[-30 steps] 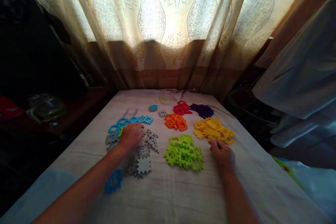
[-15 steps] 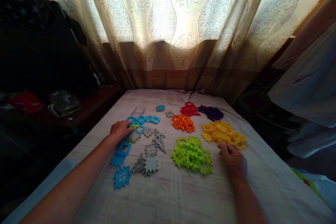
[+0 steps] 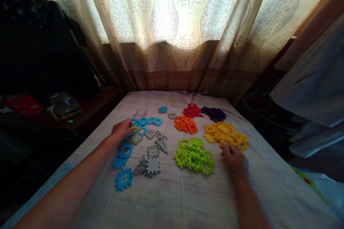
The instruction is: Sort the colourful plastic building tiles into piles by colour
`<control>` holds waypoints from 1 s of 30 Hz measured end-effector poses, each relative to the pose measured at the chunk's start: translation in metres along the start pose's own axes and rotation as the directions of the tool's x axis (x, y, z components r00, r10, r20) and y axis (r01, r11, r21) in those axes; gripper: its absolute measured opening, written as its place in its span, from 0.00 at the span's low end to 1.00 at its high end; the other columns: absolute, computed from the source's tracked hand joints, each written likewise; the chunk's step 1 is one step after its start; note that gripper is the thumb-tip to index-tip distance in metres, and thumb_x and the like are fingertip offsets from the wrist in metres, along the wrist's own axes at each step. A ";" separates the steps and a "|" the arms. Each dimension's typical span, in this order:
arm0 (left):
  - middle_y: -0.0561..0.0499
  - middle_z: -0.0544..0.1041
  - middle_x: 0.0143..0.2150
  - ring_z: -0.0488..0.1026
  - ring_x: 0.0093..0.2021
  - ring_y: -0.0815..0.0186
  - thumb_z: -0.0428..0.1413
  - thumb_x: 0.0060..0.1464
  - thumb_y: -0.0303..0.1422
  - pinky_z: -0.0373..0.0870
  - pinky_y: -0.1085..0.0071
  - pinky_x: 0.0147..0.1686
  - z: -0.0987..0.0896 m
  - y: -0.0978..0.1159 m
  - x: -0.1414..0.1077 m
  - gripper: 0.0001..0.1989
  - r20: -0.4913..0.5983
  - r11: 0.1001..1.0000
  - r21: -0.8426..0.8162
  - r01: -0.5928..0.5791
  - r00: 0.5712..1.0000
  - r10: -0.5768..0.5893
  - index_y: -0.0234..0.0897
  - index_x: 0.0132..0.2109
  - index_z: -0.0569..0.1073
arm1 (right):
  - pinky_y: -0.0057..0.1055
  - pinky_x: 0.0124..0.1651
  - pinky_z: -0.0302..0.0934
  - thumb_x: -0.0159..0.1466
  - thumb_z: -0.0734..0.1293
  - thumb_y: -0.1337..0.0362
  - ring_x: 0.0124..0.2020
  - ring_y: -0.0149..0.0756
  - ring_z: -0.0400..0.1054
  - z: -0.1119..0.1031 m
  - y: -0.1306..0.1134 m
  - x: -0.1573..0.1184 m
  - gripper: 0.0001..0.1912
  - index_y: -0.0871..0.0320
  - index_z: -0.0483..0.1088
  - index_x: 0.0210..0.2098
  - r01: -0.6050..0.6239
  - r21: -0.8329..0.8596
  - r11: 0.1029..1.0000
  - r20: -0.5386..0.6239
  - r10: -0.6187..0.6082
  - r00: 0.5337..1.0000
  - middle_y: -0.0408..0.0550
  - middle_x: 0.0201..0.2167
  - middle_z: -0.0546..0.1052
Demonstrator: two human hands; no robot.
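Note:
My left hand [image 3: 121, 131] is over the left side of the bed-like surface, fingers bent together at the blue interlocking toy pieces [image 3: 145, 121]. A yellow-green piece [image 3: 136, 130] lies just beside its fingertips; what they pinch, if anything, is hidden. Below the hand are more blue pieces [image 3: 123, 156] and a blue window-shaped piece [image 3: 124, 179]. Grey pieces [image 3: 153, 166] lie to their right. My right hand [image 3: 235, 160] rests with curled fingers at the near edge of the yellow pile [image 3: 227, 134], showing nothing in its grip. The lime-green pile [image 3: 194, 155] is to its left.
Orange [image 3: 186, 124], red [image 3: 192, 110] and dark purple [image 3: 213, 113] piles lie farther back. A single blue piece [image 3: 162, 109], a grey one [image 3: 172, 116] and a lime one [image 3: 172, 101] lie near the far edge. A glass jar [image 3: 64, 106] stands on the left side table.
My left hand has shifted slightly back and left, its fingertips moving off the yellow-green piece. My right hand stays by the yellow pile. The whole view has shifted slightly.

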State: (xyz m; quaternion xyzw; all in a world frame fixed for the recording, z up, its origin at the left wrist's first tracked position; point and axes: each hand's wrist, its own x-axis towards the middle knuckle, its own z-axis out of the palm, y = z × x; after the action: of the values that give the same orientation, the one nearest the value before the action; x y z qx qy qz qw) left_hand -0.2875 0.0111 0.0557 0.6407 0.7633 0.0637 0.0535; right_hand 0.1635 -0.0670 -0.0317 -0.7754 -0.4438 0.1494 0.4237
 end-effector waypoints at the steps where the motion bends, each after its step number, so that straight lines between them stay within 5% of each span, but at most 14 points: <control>1: 0.52 0.81 0.42 0.76 0.43 0.61 0.53 0.51 0.40 0.67 0.70 0.40 -0.003 0.002 -0.002 0.11 -0.021 0.999 -0.033 -0.014 1.000 0.013 0.43 0.41 0.73 | 0.30 0.30 0.59 0.54 0.59 0.44 0.25 0.38 0.68 0.000 0.000 0.000 0.23 0.55 0.76 0.25 0.001 0.003 1.000 0.003 -0.001 1.000 0.46 0.20 0.75; 6: 0.51 0.80 0.42 0.76 0.42 0.64 0.49 0.56 0.40 0.69 0.71 0.41 -0.004 0.044 -0.018 0.14 -0.072 0.950 -0.244 -0.193 0.981 0.181 0.41 0.45 0.72 | 0.29 0.29 0.59 0.55 0.59 0.45 0.25 0.37 0.68 0.002 0.001 0.000 0.23 0.54 0.75 0.24 0.004 -0.004 1.000 -0.010 -0.004 1.000 0.47 0.20 0.75; 11: 0.53 0.80 0.35 0.76 0.35 0.67 0.51 0.56 0.40 0.70 0.73 0.37 0.026 0.123 -0.054 0.12 0.004 0.772 -0.490 -0.405 0.885 0.467 0.39 0.41 0.74 | 0.29 0.30 0.59 0.56 0.58 0.46 0.28 0.38 0.69 0.002 0.001 0.000 0.23 0.55 0.74 0.22 0.015 0.008 1.000 -0.005 -0.014 1.000 0.49 0.24 0.78; 17: 0.53 0.80 0.34 0.76 0.33 0.67 0.52 0.54 0.35 0.71 0.71 0.35 0.058 0.180 -0.081 0.08 0.010 0.685 -0.551 -0.476 0.818 0.576 0.40 0.39 0.74 | 0.29 0.30 0.58 0.57 0.58 0.44 0.25 0.37 0.68 -0.001 -0.004 -0.001 0.24 0.55 0.76 0.25 0.012 -0.009 1.000 0.000 -0.012 1.000 0.46 0.19 0.74; 24: 0.48 0.79 0.48 0.74 0.49 0.59 0.53 0.56 0.34 0.68 0.64 0.52 0.060 0.176 -0.089 0.11 -0.049 0.728 -0.404 -0.554 0.808 0.588 0.42 0.45 0.75 | 0.29 0.29 0.58 0.56 0.58 0.44 0.25 0.37 0.68 0.000 -0.003 -0.002 0.24 0.55 0.76 0.25 0.001 0.005 1.000 -0.002 -0.001 1.000 0.47 0.20 0.75; 30: 0.43 0.76 0.50 0.70 0.54 0.55 0.53 0.55 0.32 0.64 0.59 0.57 0.039 0.108 -0.070 0.12 -0.072 0.861 -0.205 -0.465 0.885 0.461 0.40 0.47 0.74 | 0.30 0.32 0.59 0.55 0.59 0.46 0.28 0.39 0.70 0.000 -0.002 -0.001 0.22 0.56 0.77 0.28 -0.056 -0.003 0.998 0.021 0.056 0.998 0.47 0.21 0.76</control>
State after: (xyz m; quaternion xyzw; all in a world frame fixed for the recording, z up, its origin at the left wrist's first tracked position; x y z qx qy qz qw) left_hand -0.1642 -0.0379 0.0357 0.7946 0.5762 0.1641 0.0983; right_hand 0.1622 -0.0672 -0.0300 -0.7863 -0.4267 0.1688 0.4137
